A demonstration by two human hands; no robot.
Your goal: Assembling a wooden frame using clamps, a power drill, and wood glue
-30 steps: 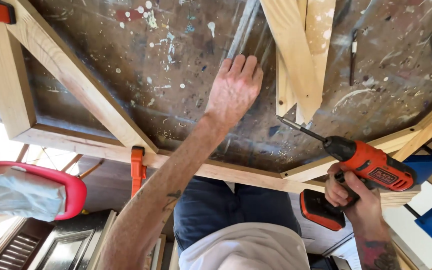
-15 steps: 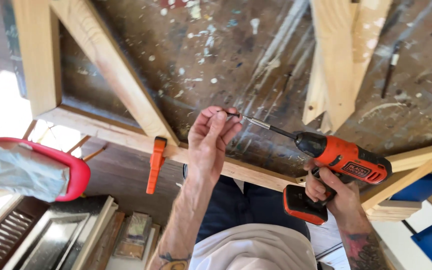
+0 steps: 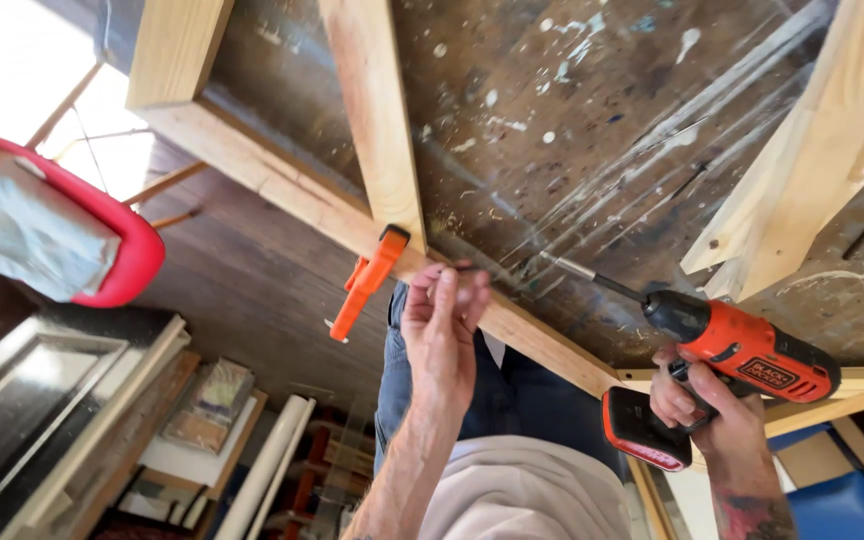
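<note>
My right hand (image 3: 712, 405) gripped the handle of the orange-and-black cordless drill (image 3: 742, 350), fingers closed round it with the forefinger near the trigger, the tool hanging over the near edge of the worktop (image 3: 552, 120) with its battery base below. Its long driver bit (image 3: 577, 272) slanted up and left toward my left hand (image 3: 442, 330), whose fingers were pinched together at the bit's tip, just over the front rail of the timber frame (image 3: 372, 110); whether they held a screw there I could not tell, the thing being too small to make out. To do this well, I judged, the pinch should steady the tip only until it seated, the drill should be brought in line with the rail rather than raked across it, and the fingertips should clear before the trigger was squeezed. An orange clamp (image 3: 367, 280) gripped the frame's edge just left of that hand, its handle hanging down, so the joint looked held. Outward, a pale upright of the frame ran away from the clamp, and a second length of pale timber (image 3: 802, 170) lay at an angle on the right. The worktop itself was dark, scratched and flecked with old paint. Below it, dark floorboards (image 3: 252, 290), a red chair (image 3: 122, 240) with a plastic-wrapped bundle on it at the left, stacked frames and rolled white tubes (image 3: 272, 460), and something blue at the lower right.
</note>
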